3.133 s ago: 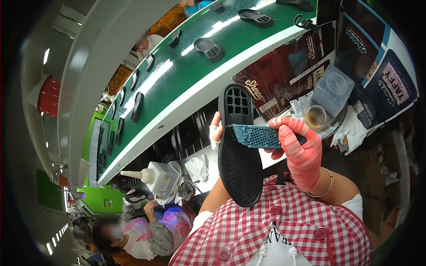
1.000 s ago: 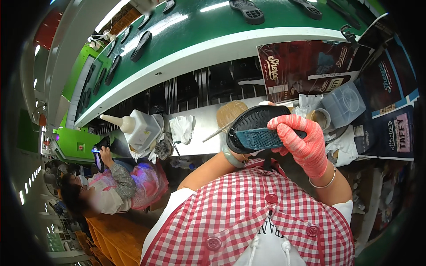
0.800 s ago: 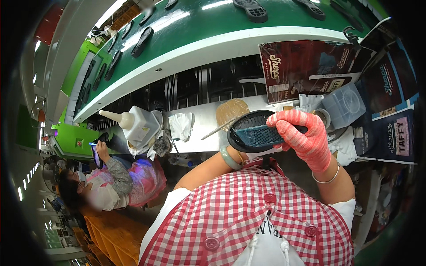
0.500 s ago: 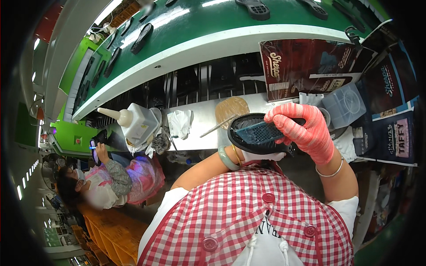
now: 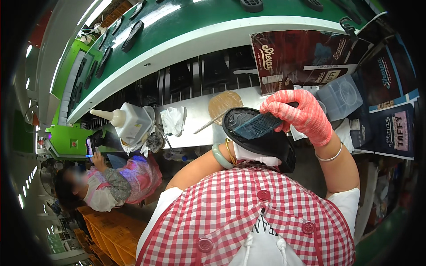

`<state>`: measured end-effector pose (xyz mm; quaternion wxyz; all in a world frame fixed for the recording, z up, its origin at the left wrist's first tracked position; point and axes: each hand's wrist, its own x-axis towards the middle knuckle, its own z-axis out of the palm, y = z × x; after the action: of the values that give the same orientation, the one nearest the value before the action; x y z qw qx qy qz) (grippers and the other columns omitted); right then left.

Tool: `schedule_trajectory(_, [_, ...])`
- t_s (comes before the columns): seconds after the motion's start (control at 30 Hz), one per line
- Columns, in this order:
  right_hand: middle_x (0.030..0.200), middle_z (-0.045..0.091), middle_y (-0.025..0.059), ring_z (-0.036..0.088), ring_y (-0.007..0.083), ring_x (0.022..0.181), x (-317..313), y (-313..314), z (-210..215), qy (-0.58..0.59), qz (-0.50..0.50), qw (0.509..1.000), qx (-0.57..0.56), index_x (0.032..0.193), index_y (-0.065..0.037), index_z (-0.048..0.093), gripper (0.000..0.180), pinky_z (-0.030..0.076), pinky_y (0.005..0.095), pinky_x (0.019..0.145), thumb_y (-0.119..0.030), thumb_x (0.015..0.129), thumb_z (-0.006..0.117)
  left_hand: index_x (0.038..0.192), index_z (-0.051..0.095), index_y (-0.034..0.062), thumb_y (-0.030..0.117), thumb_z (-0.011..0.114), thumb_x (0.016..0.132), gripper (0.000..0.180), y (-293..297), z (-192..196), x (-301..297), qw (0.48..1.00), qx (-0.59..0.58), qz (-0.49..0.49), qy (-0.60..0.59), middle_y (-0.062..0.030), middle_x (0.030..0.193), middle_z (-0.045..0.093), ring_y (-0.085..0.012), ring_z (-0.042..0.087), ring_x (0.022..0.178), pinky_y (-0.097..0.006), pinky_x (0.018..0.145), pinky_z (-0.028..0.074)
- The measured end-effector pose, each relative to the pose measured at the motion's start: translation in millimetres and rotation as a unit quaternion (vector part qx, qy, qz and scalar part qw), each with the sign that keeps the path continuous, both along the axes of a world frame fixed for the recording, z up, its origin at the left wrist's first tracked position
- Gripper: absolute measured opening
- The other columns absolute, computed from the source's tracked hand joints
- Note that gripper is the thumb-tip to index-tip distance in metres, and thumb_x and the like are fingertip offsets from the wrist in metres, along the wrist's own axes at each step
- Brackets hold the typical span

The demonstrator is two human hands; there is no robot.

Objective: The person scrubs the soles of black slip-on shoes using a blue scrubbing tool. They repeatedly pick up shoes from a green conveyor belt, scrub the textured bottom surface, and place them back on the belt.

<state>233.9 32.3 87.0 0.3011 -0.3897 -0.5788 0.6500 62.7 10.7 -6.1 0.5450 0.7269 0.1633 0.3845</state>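
A black shoe sole is held up in front of my apron, its ridged inner face turned upward. My left hand, in a white glove, is wrapped round it from below; most of its fingers are hidden. My right hand, in a pink-red knitted glove, pinches a blue brush whose flat, dotted face shows. This brush lies over the sole's inner face, towards the rim; whether it touches cannot be made out. A tan disc in clear wrap and a thin stick lie just behind the sole.
A white squeeze bottle and a crumpled white cloth are on the metal bench to the left. Right stand a clear plastic box and printed cardboard. Soles lie on the green conveyor. A co-worker sits at left.
The sole has tilted, so more of its surface and its lower right end now show. My right hand with the brush has shifted slightly left. The whole view has moved a little.
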Motion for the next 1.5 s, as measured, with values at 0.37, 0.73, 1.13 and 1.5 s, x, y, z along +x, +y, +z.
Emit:
schedule_trajectory(0.37, [0.077,0.065,0.0039,0.059,0.0083,0.055,9,4,-4,-0.008,0.014,1.000,0.012,0.088,-0.003,0.069,0.023,0.047,0.0191,0.048,-0.024,0.084,0.060,0.108,0.044,0.0047,0.009,0.086,0.054,0.069,-10,7,3,0.983,-0.179,-0.041,-0.011,-0.0088,0.104,0.053,-0.0194,0.056,0.096,-0.033,0.085,0.048])
schedule_trajectory(0.73, [0.071,0.063,0.0030,0.058,0.0080,0.053,25,2,-5,-0.054,0.031,0.998,0.020,0.085,-0.003,0.068,0.023,0.045,0.0192,0.046,-0.024,0.082,0.061,0.116,0.047,0.0035,0.012,0.085,0.058,0.070,-12,3,3,0.978,-0.196,-0.068,0.016,-0.0069,0.105,0.058,-0.0176,0.058,0.094,-0.032,0.085,0.048])
schedule_trajectory(1.13, [0.069,0.063,0.0019,0.056,0.0049,0.051,54,-4,-13,-0.046,-0.065,0.997,-0.001,0.085,-0.003,0.067,0.027,0.043,0.0172,0.046,-0.028,0.087,0.059,0.122,0.049,0.0013,0.012,0.080,0.065,0.066,-12,-8,1,0.937,-0.340,-0.083,-0.006,-0.0089,0.110,0.059,-0.0182,0.056,0.101,-0.033,0.090,0.045])
schedule_trajectory(1.5, [0.078,0.064,0.0018,0.059,0.0057,0.059,18,-30,-57,0.209,-0.311,0.927,0.030,0.097,-0.006,0.063,0.020,0.041,0.0165,0.050,-0.022,0.093,0.053,0.118,0.051,0.0008,0.049,0.041,0.088,0.058,-22,-46,-43,0.775,-0.591,0.110,-0.194,-0.0189,0.101,0.060,-0.0298,0.062,0.085,-0.040,0.073,0.052])
